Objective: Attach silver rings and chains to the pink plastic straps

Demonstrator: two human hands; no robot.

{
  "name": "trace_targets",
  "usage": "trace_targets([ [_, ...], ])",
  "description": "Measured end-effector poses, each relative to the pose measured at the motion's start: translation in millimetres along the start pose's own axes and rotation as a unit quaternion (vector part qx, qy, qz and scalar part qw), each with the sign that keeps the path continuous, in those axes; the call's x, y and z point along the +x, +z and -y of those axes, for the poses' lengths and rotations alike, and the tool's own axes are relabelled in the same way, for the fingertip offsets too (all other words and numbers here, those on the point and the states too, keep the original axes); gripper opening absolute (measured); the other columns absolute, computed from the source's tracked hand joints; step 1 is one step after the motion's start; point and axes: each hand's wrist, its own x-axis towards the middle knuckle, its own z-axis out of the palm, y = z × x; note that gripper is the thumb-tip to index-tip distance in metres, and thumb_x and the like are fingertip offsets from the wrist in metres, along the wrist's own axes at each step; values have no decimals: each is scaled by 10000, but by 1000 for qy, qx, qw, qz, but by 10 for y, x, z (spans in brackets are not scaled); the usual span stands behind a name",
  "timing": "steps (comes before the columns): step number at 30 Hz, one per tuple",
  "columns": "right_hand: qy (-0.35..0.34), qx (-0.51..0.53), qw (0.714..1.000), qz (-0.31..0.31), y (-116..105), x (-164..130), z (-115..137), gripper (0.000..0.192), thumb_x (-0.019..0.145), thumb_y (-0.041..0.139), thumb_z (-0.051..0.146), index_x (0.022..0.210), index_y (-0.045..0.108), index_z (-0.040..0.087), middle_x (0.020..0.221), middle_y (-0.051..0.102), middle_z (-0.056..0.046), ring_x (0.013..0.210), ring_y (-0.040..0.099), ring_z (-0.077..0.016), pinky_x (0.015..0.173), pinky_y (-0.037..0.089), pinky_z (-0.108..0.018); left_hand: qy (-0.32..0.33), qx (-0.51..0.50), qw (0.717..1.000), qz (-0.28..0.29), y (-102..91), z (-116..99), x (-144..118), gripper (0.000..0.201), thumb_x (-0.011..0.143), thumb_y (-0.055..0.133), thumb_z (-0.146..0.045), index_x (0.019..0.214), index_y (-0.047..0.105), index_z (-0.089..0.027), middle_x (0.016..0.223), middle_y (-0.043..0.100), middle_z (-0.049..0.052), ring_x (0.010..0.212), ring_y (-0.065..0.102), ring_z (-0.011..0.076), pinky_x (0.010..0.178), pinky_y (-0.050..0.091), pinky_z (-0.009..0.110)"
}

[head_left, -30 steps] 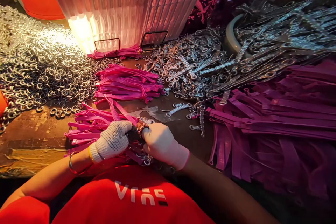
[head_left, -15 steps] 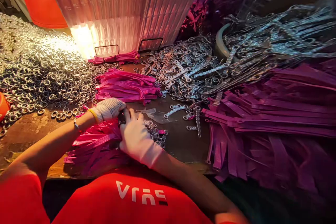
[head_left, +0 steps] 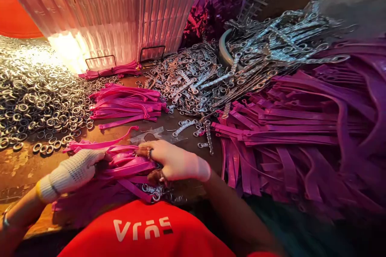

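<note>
My L hand (head_left: 70, 173), in dotted glove, is resting at L side of pink straps (head_left: 129, 160); fingertips are touching them, but am not seeing if they are pinching any. My R hand (head_left: 176, 161), also gloved, is lying w/ bent fingers at R end of same straps; cannot tell if clamping. Straps are lying on table (head_left: 18, 168) btwn hands, near red top (head_left: 99, 235). 2nd pink bundle (head_left: 126, 103) is lying beyond, btwn ring heap (head_left: 42, 96) (L) & metal chain pieces (head_left: 193, 82) (R). Purple straps (head_left: 289, 128) are lying far R.
</note>
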Motion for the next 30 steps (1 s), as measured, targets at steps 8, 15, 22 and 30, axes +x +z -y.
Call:
trace_targets([
  [8, 392, -215, 892, -61, -210, -358, -1112, 304, 878, 515, 123, 1095, 725, 80, 1233, 665, -212, 1136, 609, -308, 936, 446, -378, -183, -641, 740, -84, 153, -607, 213, 176, 910, 595, -288, 865, 659, -130, 511, 498, -47, 339, 284, 32, 306, 211, 134],
  [15, 403, -244, 882, -8, -70, -446, -1172, 259, 826, 501, 102, 951, 727, 119, 1038, 706, -181, 1000, 636, -290, 810, 465, -360, -213, -796, 566, -28, 292, -785, 526, 250, 970, 412, -166, 1057, 634, -91, 810, 694, 93, 471, 614, 110, 289, 321, 136],
  [22, 252, -24, 930, -266, 4, -354, -566, 284, 852, 470, 156, 1078, 638, 186, 995, 729, -101, 922, 681, -248, 825, 531, -374, -187, -785, 590, -1, 364, -794, 480, 167, 914, 506, -123, 996, 650, -106, 835, 700, 73, 472, 609, 90, 289, 274, 132],
  [30, -12, 25, 978, -205, -3, 172, 595, 562, 723, 477, -3, 1213, 645, 215, 1171, 717, -91, 1072, 665, -234, 920, 529, -357, -105, -707, 696, -72, 679, -821, 470, 131, 852, 588, -162, 894, 705, -120, 716, 677, 30, 579, 611, 109, 532, 481, 193],
])
